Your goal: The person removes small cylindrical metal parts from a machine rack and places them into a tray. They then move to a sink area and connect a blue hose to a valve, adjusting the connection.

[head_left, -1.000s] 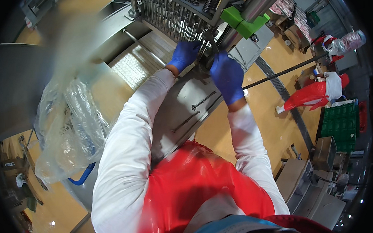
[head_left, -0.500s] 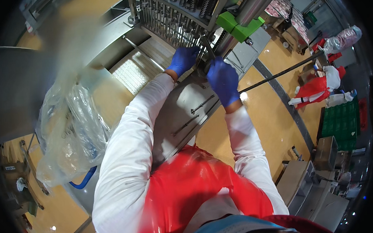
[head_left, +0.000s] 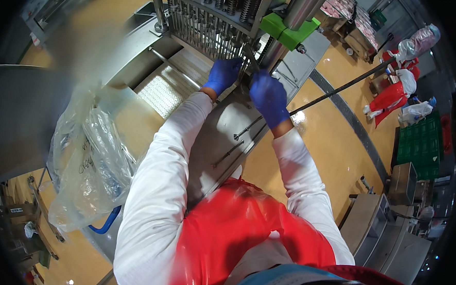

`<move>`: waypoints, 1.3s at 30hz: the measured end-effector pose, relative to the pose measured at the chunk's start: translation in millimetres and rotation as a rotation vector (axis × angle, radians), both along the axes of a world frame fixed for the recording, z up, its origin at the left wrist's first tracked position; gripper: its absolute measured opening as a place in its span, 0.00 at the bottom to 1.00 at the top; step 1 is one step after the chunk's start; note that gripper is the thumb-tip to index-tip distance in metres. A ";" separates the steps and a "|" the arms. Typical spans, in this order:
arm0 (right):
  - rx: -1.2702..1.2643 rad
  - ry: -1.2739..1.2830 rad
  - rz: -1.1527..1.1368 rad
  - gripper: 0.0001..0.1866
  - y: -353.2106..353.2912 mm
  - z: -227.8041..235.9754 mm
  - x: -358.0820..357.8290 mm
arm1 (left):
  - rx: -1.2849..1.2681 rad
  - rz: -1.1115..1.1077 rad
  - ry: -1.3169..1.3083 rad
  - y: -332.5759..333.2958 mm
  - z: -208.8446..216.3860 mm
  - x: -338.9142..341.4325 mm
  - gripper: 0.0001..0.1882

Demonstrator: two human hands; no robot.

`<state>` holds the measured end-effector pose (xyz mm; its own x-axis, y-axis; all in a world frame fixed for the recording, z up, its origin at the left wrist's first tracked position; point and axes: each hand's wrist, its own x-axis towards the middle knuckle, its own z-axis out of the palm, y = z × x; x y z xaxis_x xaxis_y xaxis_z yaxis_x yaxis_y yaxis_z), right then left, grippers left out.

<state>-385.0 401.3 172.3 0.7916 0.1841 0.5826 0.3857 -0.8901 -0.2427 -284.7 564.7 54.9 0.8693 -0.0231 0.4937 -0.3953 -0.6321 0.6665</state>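
Note:
Both my hands wear blue gloves and work at the foot of a needle-and-spring machine head (head_left: pixel 217 34). My left hand (head_left: pixel 223 74) is closed at the front corner of its row of thin metal needles (head_left: pixel 196 36); what its fingertips hold is hidden. My right hand (head_left: pixel 268 96), just to the right, is closed around the lower end of a flat dark metal bar (head_left: pixel 252 57) that slants up beside the needles. Nearer me, loose metal rods (head_left: pixel 228 154) lie on the steel ledge (head_left: pixel 207 148). A white textured conveyor belt (head_left: pixel 161 89) runs under the needles.
A green clamp (head_left: pixel 289 31) on a thick steel column stands right of the needles. Clear plastic bags (head_left: pixel 89 155) hang at left. A long dark pole (head_left: pixel 338 90) extends to the right. Beyond are a person in a red apron (head_left: pixel 390 98) and green crates (head_left: pixel 419 148).
Both hands stay at nearly the same spot on the machine; the right has shifted slightly left. The view has tilted a little. The person at far right has moved.

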 end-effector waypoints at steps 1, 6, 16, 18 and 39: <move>-0.064 0.076 -0.012 0.11 2.6 6.0 2.1 | 0.000 0.010 -0.003 4.3 0.1 4.3 0.15; 0.080 0.055 0.001 0.13 5.9 -0.3 -5.8 | 0.056 -0.005 0.025 -0.7 0.1 -1.7 0.15; 0.008 -0.094 0.158 0.10 -12.2 -49.1 4.8 | 0.084 -0.012 0.000 -1.9 4.6 -5.1 0.14; -0.020 0.102 0.054 0.12 -1.3 -25.0 -12.2 | 0.087 0.011 0.026 5.2 17.4 6.9 0.13; -0.143 0.130 -0.121 0.08 3.6 -6.7 0.4 | 0.654 0.195 0.112 104.5 -16.8 -49.4 0.19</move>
<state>-384.6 404.9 165.6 0.8796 0.1566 0.4492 0.2476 -0.9570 -0.1513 -334.2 669.2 38.0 0.9327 -0.1235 0.3388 -0.1847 -0.9706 0.1545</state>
